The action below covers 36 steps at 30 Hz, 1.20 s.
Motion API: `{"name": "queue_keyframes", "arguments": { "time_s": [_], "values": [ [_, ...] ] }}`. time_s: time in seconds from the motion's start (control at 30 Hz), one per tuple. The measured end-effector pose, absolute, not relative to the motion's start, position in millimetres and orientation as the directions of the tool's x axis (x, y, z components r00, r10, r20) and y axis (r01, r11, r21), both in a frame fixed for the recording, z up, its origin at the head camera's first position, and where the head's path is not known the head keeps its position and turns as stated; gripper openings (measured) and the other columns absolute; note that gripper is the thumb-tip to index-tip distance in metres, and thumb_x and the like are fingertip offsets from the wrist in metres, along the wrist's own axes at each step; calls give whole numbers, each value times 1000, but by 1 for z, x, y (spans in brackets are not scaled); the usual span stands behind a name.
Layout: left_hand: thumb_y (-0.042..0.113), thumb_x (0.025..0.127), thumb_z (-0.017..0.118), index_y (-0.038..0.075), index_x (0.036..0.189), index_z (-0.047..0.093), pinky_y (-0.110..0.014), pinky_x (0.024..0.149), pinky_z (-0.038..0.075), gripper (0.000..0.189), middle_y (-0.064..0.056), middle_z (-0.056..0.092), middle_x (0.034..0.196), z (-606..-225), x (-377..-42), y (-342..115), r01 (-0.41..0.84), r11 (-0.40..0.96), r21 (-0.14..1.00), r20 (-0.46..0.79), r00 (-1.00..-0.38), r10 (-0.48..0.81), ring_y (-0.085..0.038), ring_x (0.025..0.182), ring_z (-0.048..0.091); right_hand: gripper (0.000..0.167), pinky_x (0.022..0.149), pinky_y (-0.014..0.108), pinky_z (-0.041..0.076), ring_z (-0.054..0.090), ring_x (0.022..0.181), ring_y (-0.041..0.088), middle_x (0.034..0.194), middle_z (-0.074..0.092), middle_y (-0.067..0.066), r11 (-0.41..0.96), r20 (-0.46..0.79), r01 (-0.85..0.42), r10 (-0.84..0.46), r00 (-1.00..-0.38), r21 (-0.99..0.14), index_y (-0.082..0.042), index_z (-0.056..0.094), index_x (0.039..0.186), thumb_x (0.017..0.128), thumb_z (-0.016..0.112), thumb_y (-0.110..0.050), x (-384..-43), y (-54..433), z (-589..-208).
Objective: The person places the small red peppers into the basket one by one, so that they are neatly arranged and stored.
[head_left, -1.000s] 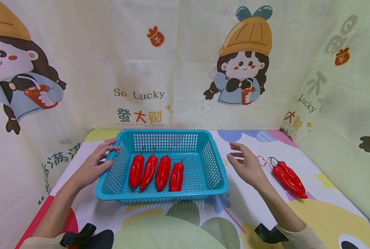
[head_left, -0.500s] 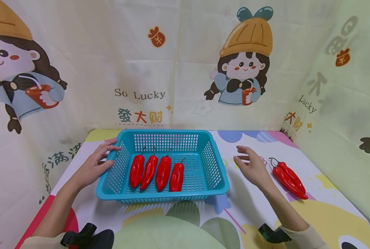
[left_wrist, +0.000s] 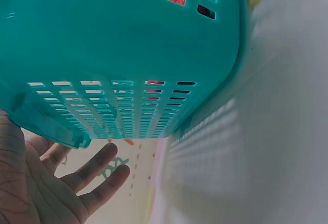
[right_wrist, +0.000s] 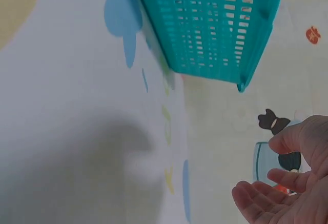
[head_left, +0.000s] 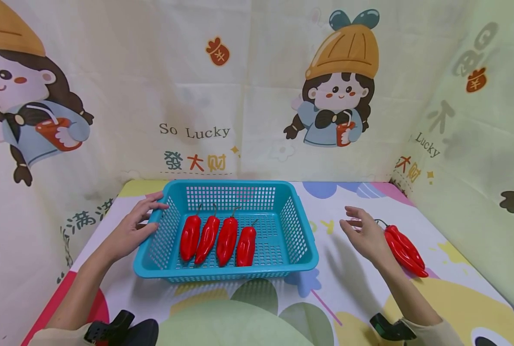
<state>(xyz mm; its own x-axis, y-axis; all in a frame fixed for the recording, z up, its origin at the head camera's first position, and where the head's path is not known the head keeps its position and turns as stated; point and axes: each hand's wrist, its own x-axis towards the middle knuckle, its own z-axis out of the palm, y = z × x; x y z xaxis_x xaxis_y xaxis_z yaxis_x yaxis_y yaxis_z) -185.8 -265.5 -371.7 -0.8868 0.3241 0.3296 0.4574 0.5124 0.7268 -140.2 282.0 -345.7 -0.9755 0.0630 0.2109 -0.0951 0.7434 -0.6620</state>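
Note:
A teal plastic basket (head_left: 226,272) with perforated walls stands on the table, and several glossy red chili peppers (head_left: 226,241) lie side by side in its left and middle part. My left hand (head_left: 131,229) rests on the basket's left rim; the left wrist view shows some of its fingers (left_wrist: 105,189) stretched out, spread below the rim. To the right of the basket, my right hand (head_left: 365,234) hovers above the table, fingers slightly bent and holding nothing. Just beyond it lie two more red chili peppers (head_left: 406,252), close together, their stems partly hidden by the hand.
A patterned cloth (head_left: 317,331) with colourful shapes covers the table. Pale printed curtains (head_left: 265,96) with cartoon figures close off the back and both sides. Each forearm wears a dark wrist strap (head_left: 391,327).
My right hand has moved rightward, away from the basket and closer to the two chili peppers on the table. The left hand and the basket have stayed in place.

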Motion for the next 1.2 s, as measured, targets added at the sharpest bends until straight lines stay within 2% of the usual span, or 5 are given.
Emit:
{"name": "queue_keyframes", "arguments": {
  "time_s": [0.6,0.73,0.93,1.1,1.2],
  "values": [
    [6,92,64,4,142,52,-61,85,58,52,-21,25,165,-372,-185,-266,463,515,721,336,-884,324,-53,130,44,58,92,56,57,58,125,48,141,53,32,773,193,-12,143,-971,-634,4,43,148,104,57,-31,-132,317,-347],
    [5,91,65,3,142,53,-62,85,58,52,-22,25,164,-373,-185,-266,474,513,716,349,-879,326,-53,131,44,59,84,38,60,60,123,47,140,54,32,787,209,-9,153,-966,-616,5,44,147,104,58,-33,-129,325,-347],
    [6,91,65,4,142,52,-60,83,59,52,-22,25,164,-372,-185,-266,471,514,717,343,-880,329,-53,130,45,59,71,7,43,61,120,48,139,55,33,799,241,-16,162,-957,-602,8,45,145,103,59,-31,-128,336,-348],
    [5,91,64,3,142,52,-64,85,57,52,-23,25,164,-372,-185,-265,472,514,716,345,-880,328,-54,131,43,62,88,35,58,57,123,50,139,53,35,806,207,21,177,-962,-591,9,41,147,104,57,-32,-128,346,-349],
    [5,92,64,3,142,52,-63,85,57,51,-22,25,164,-372,-185,-266,472,518,713,343,-879,330,-54,131,44,61,99,63,47,55,123,53,138,51,38,824,199,38,180,-963,-565,10,41,146,104,56,-31,-129,351,-350]
  ]
}}
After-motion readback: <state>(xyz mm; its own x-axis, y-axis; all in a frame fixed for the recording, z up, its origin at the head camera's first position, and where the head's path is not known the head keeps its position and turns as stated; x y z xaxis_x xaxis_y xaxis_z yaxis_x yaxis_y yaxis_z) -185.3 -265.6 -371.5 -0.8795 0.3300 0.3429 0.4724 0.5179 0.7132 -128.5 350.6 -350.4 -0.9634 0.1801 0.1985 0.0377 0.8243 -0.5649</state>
